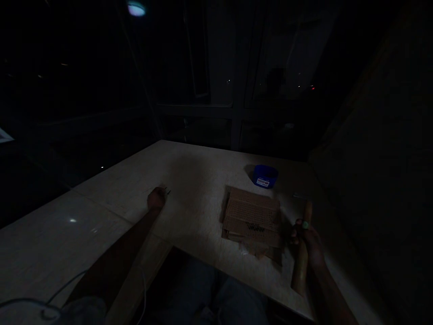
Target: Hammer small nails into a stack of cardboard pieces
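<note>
On the left part of the table, my left hand (156,198) is closed, with thin dark pieces (168,192) like nails poking out by the fingertips. My right hand (309,241) is wrapped around the pale wooden handle of what looks like a hammer (299,275). Only a faint glint shows by the handle's far end, and the head is lost in the dark. Just left of that hand lies a stack of brown corrugated cardboard (253,214) with torn edges and dark print. Behind the cardboard stands a blue plastic tub (265,177) with a white label; its contents are too dark to make out.
The pale table (196,212) runs back to dark window frames (238,122). A dark wall (379,189) borders its right side. A thin cable (145,289) hangs at the lower left, near my left arm. My legs (203,289) are under the front edge.
</note>
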{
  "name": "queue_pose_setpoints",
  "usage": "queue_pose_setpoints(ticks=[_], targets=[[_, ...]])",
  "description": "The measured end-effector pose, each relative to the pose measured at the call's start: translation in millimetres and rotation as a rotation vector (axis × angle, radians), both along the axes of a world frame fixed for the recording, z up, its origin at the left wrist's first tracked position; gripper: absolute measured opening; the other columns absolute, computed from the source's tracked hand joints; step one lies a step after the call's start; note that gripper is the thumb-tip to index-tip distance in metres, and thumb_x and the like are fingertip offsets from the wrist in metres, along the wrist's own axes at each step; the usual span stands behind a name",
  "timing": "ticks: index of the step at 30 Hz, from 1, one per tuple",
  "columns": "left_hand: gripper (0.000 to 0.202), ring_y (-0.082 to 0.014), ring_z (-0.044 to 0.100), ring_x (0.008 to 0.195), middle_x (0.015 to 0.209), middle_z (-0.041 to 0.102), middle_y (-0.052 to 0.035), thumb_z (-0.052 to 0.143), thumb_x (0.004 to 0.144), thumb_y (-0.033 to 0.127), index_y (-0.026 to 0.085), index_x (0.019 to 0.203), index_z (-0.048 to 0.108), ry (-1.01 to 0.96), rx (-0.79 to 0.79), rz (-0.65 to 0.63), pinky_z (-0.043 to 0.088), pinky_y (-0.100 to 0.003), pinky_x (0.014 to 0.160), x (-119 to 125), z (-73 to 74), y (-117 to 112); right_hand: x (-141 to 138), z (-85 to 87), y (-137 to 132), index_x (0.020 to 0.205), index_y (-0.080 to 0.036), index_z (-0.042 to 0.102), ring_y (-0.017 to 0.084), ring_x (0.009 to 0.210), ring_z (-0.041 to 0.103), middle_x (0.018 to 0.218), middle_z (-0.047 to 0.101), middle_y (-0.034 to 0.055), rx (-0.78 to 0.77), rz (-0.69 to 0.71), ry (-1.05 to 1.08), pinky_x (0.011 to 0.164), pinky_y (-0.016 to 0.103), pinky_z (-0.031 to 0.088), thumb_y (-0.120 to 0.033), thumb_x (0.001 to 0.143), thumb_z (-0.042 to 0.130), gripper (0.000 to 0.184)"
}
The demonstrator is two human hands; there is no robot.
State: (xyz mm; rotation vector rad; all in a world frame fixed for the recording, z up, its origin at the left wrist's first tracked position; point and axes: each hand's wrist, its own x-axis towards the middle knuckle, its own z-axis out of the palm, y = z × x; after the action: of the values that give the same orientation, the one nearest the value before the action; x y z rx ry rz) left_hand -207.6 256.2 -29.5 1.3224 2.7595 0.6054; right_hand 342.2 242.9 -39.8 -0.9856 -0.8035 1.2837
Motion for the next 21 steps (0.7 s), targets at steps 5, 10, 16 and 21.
queue_pose_setpoints(ticks=[5,10,16,21], targets=[[0.036,-0.0219,0.069,0.089,0.100,0.075,-0.0098,0.046,0.090,0.037,0.014,0.104,0.069,-0.220,0.400,-0.227,0.055,-0.033,0.079,52,20.0,4,-4,3.2,-1,0.088,-0.020,0.059,0.010,0.039,0.049,0.053,0.060,-0.0037,0.006,0.010,-0.018,0.038,0.021,0.042,-0.037,0.065,0.079,0.035],[0.033,-0.0191,0.069,0.076,0.090,0.075,-0.0065,0.059,0.083,0.046,0.018,0.094,0.073,-0.517,0.439,-0.559,0.056,-0.030,0.069,144,35.3,-6,-8,-3.2,1,0.090,-0.020,0.057,0.010,0.037,0.048,0.053,0.061,-0.0048,-0.001,0.030,-0.064,0.037,0.021,0.040,-0.041,0.067,0.076,0.036],[0.021,-0.0164,0.069,0.078,0.086,0.073,-0.0051,0.062,0.085,0.036,0.020,0.089,0.076,-0.582,0.323,-0.975,0.055,-0.025,0.069,232,21.7,-22,-12,-4.9,4,0.087,-0.021,0.055,0.009,0.035,0.047,0.052,0.061,-0.0052,-0.019,0.038,-0.133,0.036,0.020,0.037,-0.039,0.068,0.072,0.032],[0.016,-0.0168,0.069,0.084,0.089,0.074,-0.0064,0.062,0.086,0.026,0.020,0.090,0.077,-0.588,0.288,-1.085,0.055,-0.026,0.072,258,5.4,-18,-14,-2.5,2,0.088,-0.020,0.055,0.010,0.036,0.048,0.053,0.061,-0.0050,-0.028,0.078,-0.129,0.035,0.021,0.037,-0.039,0.067,0.070,0.032]])
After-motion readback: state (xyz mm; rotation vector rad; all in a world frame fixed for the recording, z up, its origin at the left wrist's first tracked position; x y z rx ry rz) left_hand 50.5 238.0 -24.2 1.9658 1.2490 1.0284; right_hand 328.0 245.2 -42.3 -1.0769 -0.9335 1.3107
